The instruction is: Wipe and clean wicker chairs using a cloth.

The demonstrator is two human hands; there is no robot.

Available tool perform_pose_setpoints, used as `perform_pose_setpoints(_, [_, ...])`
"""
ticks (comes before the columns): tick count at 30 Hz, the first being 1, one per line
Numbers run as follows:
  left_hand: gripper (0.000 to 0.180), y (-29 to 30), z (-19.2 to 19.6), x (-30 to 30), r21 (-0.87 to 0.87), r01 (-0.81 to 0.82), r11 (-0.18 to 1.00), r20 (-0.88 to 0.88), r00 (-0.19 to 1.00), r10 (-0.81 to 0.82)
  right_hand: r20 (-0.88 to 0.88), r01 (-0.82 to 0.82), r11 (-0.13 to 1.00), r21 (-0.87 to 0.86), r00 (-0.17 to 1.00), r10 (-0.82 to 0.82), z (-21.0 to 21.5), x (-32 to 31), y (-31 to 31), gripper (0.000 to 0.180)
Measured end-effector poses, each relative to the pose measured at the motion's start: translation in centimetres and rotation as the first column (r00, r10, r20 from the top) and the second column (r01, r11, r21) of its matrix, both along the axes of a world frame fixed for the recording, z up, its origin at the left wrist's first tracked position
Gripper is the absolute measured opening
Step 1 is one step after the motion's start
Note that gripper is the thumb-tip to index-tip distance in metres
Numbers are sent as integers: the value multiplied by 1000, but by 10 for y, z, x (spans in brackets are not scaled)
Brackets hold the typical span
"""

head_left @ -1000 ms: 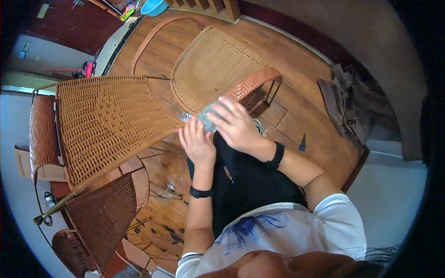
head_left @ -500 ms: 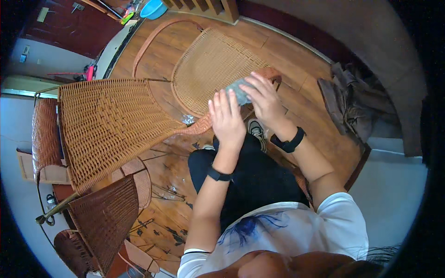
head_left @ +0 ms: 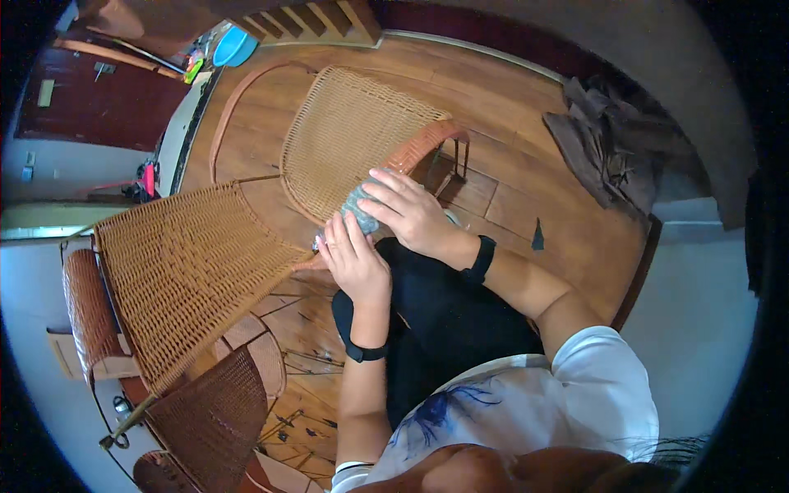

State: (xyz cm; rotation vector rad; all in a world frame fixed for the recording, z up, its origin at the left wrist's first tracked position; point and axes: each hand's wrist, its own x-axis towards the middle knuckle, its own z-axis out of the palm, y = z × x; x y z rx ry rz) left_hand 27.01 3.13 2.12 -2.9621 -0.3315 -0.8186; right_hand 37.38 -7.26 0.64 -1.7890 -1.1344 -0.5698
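Grey-green and crumpled, a small wad of cloth or similar soft stuff sits in both hands just off the near rim of the round woven rattan chair seat. The right hand lies over the wad from above, fingers curled down and closed on it. The left hand comes up from below the wad, fingers bent against its underside; how firmly it grips I cannot tell. Both hands touch each other, and both hover beside the seat's reddish wrapped edge, nearer the person than the seat's middle. Each wrist carries a black band. To the left of the seat stands a larger wicker chair back, tilted. Well to the right of the seat, a heap of dark fabric lies on the wooden floor. Beyond the seat's far left side, a blue basin shows.
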Motion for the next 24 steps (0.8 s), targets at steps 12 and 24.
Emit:
perform_pose_setpoints(12, [42, -50, 9, 95, 147, 121, 982, -135, 986, -102, -314, 228, 957, 180, 935, -164, -29, 60, -40, 25])
perform_pose_setpoints(24, [50, -97, -15, 172, 417, 170, 893, -501, 862, 70, -607, 351, 882, 314, 789, -98, -99, 100, -55, 24])
